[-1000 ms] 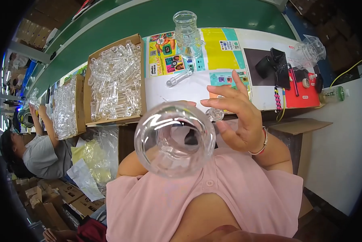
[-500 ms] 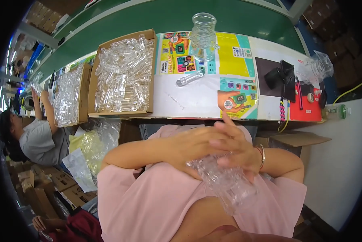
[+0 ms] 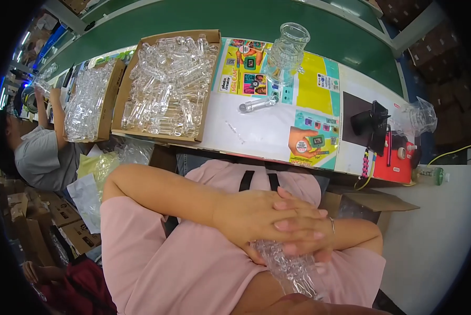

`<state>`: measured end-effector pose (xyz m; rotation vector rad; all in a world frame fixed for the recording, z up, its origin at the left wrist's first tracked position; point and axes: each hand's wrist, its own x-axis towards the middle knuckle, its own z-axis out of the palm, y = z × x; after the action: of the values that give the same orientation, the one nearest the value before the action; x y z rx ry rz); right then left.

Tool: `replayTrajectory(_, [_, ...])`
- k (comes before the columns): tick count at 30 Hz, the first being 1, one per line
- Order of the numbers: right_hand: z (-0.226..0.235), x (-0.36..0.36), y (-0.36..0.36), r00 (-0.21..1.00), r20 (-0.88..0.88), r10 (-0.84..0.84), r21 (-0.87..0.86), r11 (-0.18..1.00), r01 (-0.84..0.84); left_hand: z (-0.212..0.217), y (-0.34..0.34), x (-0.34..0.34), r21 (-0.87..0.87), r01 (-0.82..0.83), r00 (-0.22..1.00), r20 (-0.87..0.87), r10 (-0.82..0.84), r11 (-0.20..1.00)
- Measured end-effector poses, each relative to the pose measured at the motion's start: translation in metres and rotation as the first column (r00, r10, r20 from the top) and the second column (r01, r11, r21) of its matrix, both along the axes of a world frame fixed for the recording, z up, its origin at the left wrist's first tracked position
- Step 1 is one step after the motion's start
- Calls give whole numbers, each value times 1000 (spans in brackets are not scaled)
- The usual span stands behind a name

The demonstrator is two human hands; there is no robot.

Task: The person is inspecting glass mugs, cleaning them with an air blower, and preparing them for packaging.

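Close to my chest, both hands are wrapped round a clear, ribbed glass vessel (image 3: 290, 268). My left hand (image 3: 248, 215) grips its upper end, the thumb down along its side. Laid over the left one, my right hand (image 3: 306, 228) has its fingers closed across the same end and across the left fingers. The vessel's lower part sticks out below the hands, tilted toward me; its upper end is hidden under them. On the bench ahead stands another clear shaped glass vessel (image 3: 286, 58), with a short clear glass tube (image 3: 258, 104) lying in front of it.
A cardboard tray (image 3: 210, 113) full of clear tubes sits on the bench's left, beside a second filled box (image 3: 113, 94). At right are a black phone stand (image 3: 369, 123), a pen (image 3: 388, 142) and a bagged clear vessel (image 3: 416, 118). A co-worker (image 3: 44, 152) works at far left.
My right hand has come down over my left, its fingers now lying flat across it. The view has shifted slightly, and the vessel stays in both hands.
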<state>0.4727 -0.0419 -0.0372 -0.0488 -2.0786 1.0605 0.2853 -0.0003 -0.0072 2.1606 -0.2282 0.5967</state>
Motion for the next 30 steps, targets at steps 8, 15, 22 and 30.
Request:
replayTrajectory(8, [1, -11, 34, 997, -53, -65, -673, 740, 12, -29, 7, -20, -373, -384, 922, -108, 372, 844])
replayTrajectory(15, [5, -33, 55, 630, 84, -772, 136, 635, 761, -30, 13, -49, -926, -304, 768, -98, 632, 225])
replayTrajectory(22, [-25, -71, 80, 826, 14, -564, -253, 797, 549, -50, 13, -54, -522, -712, 428, 207, 880, 469])
replayTrajectory(30, [-28, -72, 80, 997, -65, 37, -853, 517, -74, -61, 13, -85, -974, -187, 688, -35, 725, 130])
